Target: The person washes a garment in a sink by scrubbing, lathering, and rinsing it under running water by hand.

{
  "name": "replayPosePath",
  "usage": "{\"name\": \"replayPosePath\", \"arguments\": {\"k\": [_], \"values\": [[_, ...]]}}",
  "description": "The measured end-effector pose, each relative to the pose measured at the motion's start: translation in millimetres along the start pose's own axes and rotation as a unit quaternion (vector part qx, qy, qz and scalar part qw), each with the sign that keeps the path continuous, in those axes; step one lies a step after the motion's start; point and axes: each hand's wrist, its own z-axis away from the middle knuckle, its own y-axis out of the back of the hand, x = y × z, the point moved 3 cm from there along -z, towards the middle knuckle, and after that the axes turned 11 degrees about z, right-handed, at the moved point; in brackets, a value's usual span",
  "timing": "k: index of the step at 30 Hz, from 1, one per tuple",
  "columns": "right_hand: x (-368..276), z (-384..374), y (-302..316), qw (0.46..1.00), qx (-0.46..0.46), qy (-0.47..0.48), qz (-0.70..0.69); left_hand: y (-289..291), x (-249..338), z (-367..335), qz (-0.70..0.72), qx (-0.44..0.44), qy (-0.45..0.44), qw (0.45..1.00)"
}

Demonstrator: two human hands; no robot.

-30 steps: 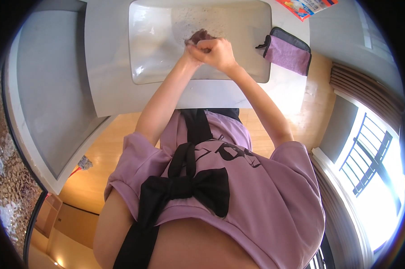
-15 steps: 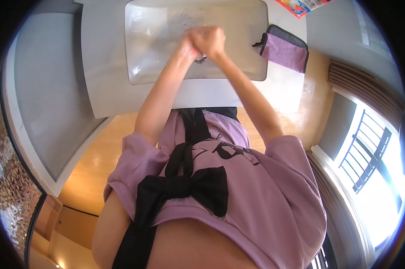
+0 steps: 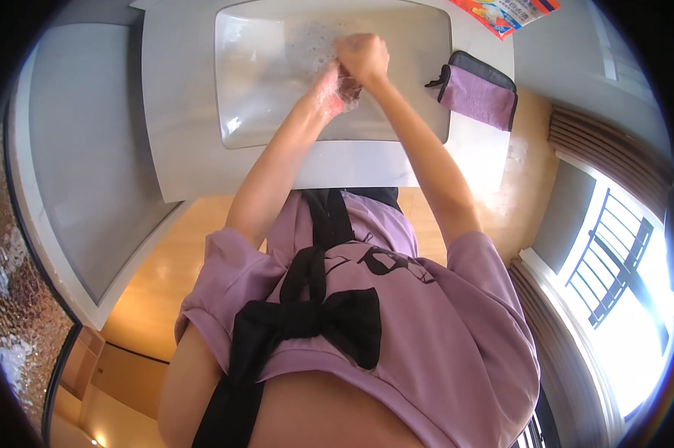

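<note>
Both my hands are together over a pale rectangular sink (image 3: 236, 97). A small dark brown, wet, crumpled cloth-like thing (image 3: 349, 84) shows between them, with whitish suds about it; its exact kind cannot be made out. My left hand (image 3: 330, 91) lies under and beside it, closed around it, foam on the wrist. Just above, my right hand (image 3: 364, 57) is curled into a fist against the left fingers and the upper end of the dark thing. The fingertips of both hands are mostly hidden. Grey bubbles float in the basin beyond the hands.
A folded purple cloth with dark edging (image 3: 477, 95) lies on the white counter (image 3: 404, 166), right of the sink. Behind it, a red, white and blue packet (image 3: 507, 15) sits at the top edge. A barred window (image 3: 617, 254) is at the right, a grey panel (image 3: 83, 149) at the left.
My right hand has shifted up and right, off the left palm, so more of the dark cloth-like thing shows. The left hand has moved slightly right and nearer me.
</note>
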Motion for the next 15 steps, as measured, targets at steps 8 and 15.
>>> {"name": "replayPosePath", "arguments": {"k": [8, 15], "values": [[44.8, -34.3, 5.4, 0.848, -0.036, -0.186, -0.496, -12.0, -2.4, 33.9, -0.357, 0.221, -0.115, 0.900], [48.6, -43.8, 31.4, 0.808, -0.072, -0.194, -0.551, 9.7, 18.7, 55.8, -0.587, 0.258, -0.029, 0.767]]}}
